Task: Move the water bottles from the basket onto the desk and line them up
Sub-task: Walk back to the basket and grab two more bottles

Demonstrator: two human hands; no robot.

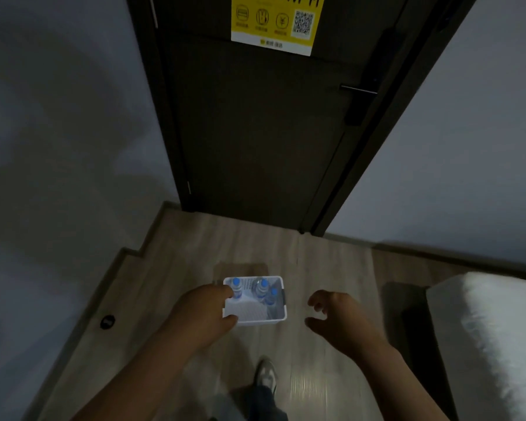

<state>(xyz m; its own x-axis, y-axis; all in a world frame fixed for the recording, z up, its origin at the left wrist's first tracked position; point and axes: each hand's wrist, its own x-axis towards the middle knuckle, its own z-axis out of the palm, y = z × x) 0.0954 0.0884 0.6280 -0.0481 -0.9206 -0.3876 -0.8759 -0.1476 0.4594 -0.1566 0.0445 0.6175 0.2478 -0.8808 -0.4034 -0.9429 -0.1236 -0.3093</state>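
Observation:
A white perforated basket sits on the wooden floor in front of a dark door. Three clear water bottles with blue caps stand in it: one at the far left, one in the middle, one at the right. My left hand covers the basket's left rim, fingers curled next to the left bottle; whether it touches the bottle or the rim I cannot tell. My right hand hovers to the right of the basket, fingers apart and holding nothing. No desk is in view.
A dark door with a yellow Wi-Fi notice stands straight ahead, grey walls on both sides. A white bed corner fills the lower right. A round black doorstop sits on the floor at left. My shoe is below the basket.

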